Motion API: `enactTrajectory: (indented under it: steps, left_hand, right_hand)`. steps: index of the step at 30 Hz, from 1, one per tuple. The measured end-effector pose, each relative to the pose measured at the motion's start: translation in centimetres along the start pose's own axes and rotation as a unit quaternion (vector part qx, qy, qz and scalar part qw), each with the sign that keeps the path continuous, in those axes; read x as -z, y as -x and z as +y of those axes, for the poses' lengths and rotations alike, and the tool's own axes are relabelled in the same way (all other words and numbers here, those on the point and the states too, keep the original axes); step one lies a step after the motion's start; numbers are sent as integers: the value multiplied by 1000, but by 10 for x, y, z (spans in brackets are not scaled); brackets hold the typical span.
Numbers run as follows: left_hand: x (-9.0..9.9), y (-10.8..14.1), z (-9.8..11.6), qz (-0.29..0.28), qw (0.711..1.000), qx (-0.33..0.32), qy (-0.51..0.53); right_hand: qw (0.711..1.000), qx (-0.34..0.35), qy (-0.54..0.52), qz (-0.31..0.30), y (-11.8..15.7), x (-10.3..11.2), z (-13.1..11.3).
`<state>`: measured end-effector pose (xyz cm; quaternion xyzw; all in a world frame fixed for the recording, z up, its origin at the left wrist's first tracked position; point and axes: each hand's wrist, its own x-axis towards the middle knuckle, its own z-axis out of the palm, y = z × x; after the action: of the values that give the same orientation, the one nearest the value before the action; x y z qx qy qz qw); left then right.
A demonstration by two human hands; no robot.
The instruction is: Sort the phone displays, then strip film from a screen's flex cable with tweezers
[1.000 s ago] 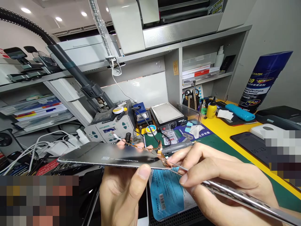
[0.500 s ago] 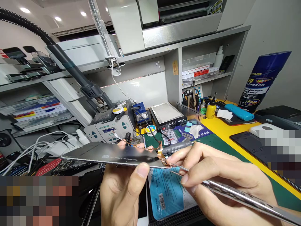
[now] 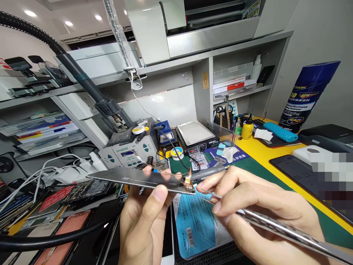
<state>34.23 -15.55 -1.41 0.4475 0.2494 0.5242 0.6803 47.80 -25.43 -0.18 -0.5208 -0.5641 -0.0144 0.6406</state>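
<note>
My left hand point(image 3: 147, 224) is closed on a thin dark phone screen panel point(image 3: 143, 177), thumb on the near edge and fingertips showing beyond the far edge. The panel is held nearly flat, its printed back facing up. At its right end an orange-brown flex cable point(image 3: 189, 182) bends upward. My right hand point(image 3: 256, 206) grips metal tweezers point(image 3: 275, 224) with a perforated handle. Their two tips are apart and stand just right of the panel's corner, near the flex cable. Below lies a blue printed packet point(image 3: 195, 224).
Behind stand a hot-air station point(image 3: 128, 151), a heating plate point(image 3: 195, 136) and a solder reel point(image 3: 177, 152). A spray can point(image 3: 309, 95), a yellow bottle point(image 3: 247, 129) and a phone point(image 3: 292, 173) with a timer are on the right. Phone parts point(image 3: 66, 232) and a black hose point(image 3: 55, 241) lie left.
My left hand has turned the panel, so its left end sits further right and its right corner slightly left. The tweezer tips are now apart from the flex cable. My right hand has barely moved.
</note>
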Motion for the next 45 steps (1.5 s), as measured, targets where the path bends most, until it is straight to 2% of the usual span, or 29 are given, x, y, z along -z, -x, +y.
enactTrajectory:
  steps: [9,16,19,22,27,35,40,45]
  left_hand:
    - [2,-3,0,18,999,30,29]
    - [2,-7,3,1,994,83,66]
    - [1,-8,4,-7,989,113,93]
    - [2,-7,2,-25,979,156,125]
    - [1,-7,-2,-14,965,213,153]
    - [0,-8,-2,-44,953,231,192]
    - [2,-8,-3,-82,948,229,205]
    - [7,-8,-1,-110,936,258,214]
  right_hand:
    - [1000,6,-12,3,-1,-2,0]
    - [999,0,-45,14,-4,-5,1]
    - [998,0,-60,-2,-5,-4,1]
    - [995,30,-94,-7,-5,-3,4]
    - [991,55,-124,-17,-4,-4,11]
    - [992,57,-115,-14,-4,0,7]
    - [990,68,-124,-20,-3,-2,10]
    - [990,63,-126,-32,1,-1,9]
